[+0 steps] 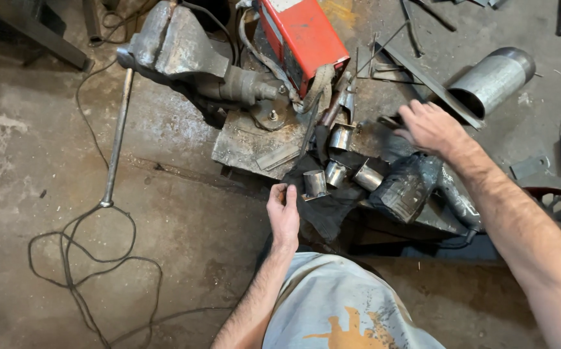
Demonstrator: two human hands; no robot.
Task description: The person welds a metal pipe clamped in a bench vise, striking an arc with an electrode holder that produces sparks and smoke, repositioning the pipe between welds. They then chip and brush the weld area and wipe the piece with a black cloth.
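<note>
Curled fingers of the left hand (284,216) pinch something small I cannot identify, just beside a short cut steel tube on a flat base (315,184) at frame centre. The right hand (430,128), fingers spread, reaches a dark tool (390,121) upper right. Raw tube edges could cut skin. The large steel cylinder (492,80) looks empty.

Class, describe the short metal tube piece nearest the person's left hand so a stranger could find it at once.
Start at the big grey vise and the red machine beside it, then drop down past the steel plate to the dark cloth. Four short tube pieces sit there; the one meant, tube piece, stands upright on a small flat base, leftmost, just right of the left hand.
</note>
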